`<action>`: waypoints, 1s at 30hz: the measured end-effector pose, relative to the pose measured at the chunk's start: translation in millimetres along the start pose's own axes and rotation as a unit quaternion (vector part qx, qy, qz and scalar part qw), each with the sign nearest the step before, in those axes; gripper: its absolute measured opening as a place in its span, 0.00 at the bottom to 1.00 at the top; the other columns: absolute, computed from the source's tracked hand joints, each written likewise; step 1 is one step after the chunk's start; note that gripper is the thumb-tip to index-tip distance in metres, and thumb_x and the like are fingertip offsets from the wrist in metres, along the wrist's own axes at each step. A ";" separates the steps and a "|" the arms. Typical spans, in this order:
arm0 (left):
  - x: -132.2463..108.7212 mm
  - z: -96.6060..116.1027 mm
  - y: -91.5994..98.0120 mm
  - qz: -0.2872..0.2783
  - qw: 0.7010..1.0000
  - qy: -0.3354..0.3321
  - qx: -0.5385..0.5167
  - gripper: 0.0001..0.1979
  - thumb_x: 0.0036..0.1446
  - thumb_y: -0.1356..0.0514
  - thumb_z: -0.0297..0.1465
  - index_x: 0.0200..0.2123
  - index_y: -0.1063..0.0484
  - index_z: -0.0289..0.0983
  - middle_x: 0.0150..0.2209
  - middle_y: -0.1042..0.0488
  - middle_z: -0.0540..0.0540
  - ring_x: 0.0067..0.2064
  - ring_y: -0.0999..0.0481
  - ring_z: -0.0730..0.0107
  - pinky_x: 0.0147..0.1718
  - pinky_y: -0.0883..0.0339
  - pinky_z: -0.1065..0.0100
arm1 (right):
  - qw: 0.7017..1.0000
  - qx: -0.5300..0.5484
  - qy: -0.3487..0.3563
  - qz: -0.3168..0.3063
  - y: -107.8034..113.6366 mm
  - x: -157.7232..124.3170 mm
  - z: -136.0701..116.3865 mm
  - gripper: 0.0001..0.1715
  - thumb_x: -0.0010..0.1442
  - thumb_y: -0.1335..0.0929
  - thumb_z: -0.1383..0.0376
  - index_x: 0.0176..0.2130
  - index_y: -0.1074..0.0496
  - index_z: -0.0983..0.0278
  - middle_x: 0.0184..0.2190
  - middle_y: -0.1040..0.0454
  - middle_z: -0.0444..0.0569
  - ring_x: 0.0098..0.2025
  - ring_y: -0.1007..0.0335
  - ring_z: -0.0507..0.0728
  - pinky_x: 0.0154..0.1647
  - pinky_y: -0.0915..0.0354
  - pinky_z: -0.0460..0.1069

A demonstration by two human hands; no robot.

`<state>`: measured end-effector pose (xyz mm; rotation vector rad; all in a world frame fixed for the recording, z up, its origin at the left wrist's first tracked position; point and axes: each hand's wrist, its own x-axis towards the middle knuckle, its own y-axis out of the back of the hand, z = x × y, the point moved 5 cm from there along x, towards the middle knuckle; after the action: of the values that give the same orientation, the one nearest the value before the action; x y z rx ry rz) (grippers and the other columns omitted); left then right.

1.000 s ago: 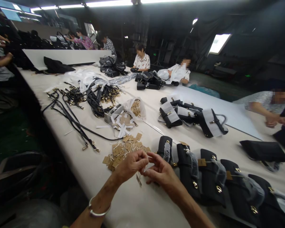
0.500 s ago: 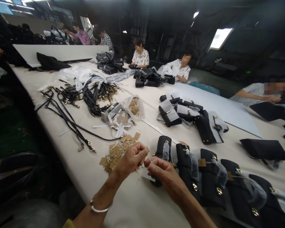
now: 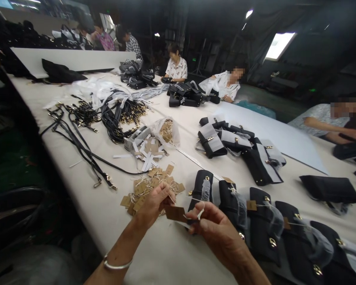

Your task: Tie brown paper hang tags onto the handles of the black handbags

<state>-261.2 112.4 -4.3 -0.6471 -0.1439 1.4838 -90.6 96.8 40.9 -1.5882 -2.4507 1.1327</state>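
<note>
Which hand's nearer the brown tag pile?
Left. The left hand is at the near edge of the brown tag pile; the right hand is farther off, to the pile's right.

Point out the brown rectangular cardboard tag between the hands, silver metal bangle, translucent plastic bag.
Brown cardboard tag [image 3: 175, 213], head view: middle of its face.
Silver bangle [image 3: 116, 267], head view: lower curve of the band.
Plastic bag [image 3: 176, 138], head view: right side wall.
</note>
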 end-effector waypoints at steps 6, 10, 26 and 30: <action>-23.5 -32.3 -28.0 -0.136 0.986 0.065 0.075 0.19 0.58 0.37 0.47 0.31 0.37 0.37 0.30 0.25 0.48 0.31 0.27 0.70 0.33 0.35 0.69 | 0.998 -0.061 0.018 0.027 26.0 -24.7 -6.5 0.12 0.50 0.22 0.54 0.32 0.22 0.58 0.27 0.23 0.44 0.29 0.31 0.52 0.34 0.34 0.46; -16.2 -36.2 -32.6 -0.125 0.974 0.034 0.184 0.14 0.62 0.42 0.42 0.35 0.34 0.36 0.33 0.23 0.46 0.35 0.25 0.67 0.36 0.33 0.67 | 0.900 -0.431 0.065 0.016 44.8 -41.6 -28.5 0.09 0.57 0.27 0.55 0.35 0.19 0.55 0.34 0.21 0.49 0.37 0.25 0.57 0.41 0.32 0.47; 90.1 -55.7 -60.7 -0.053 0.936 -0.144 0.318 0.06 0.57 0.41 0.29 0.31 0.24 0.38 0.32 0.27 0.49 0.37 0.29 0.67 0.37 0.38 0.69 | 0.908 -0.362 -0.031 0.211 122.4 54.4 -20.9 0.31 0.46 0.29 0.38 0.25 0.29 0.64 0.12 0.39 0.39 0.12 0.51 0.47 0.13 0.53 0.44; 100.2 -71.7 -59.9 -0.059 0.915 -0.195 0.347 0.08 0.59 0.43 0.28 0.27 0.29 0.38 0.31 0.29 0.49 0.34 0.29 0.69 0.33 0.40 0.70 | 0.902 -0.406 -0.049 0.138 123.6 79.0 -8.2 0.27 0.50 0.30 0.42 0.25 0.28 0.65 0.14 0.36 0.41 0.18 0.42 0.50 0.20 0.46 0.44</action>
<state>-163.6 187.9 -64.0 0.2334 0.0435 1.4065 -28.2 192.1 -52.0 -2.1420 -3.0512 0.1327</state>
